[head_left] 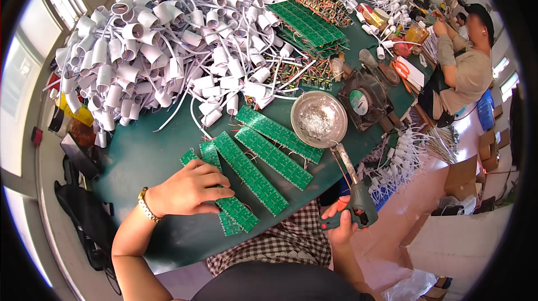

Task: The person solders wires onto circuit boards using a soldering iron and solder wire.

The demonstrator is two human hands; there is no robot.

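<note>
My left hand (193, 189), with a gold watch (148, 205) at the wrist, lies over the leftmost green circuit board strips. Its fingers are bent round one circuit board strip (240, 215), and the hand covers part of it. To its right, more strips fan out: a long strip (250, 173), a second strip (273, 158) and a third strip (280, 134). Low on the right, my right hand (343, 223) is closed round the grip of a dark green soldering gun (364, 205) with an orange trigger. Its metal front points up to a round pan (296, 127) holding silvery material.
White cylindrical lamp holders (151, 49) with cables form a large heap at the back left. Stacked green boards (308, 23) lie behind the pan. A dark fan (361, 99) stands right of it. Another person (462, 65) works at the far right, beside the green table (140, 155).
</note>
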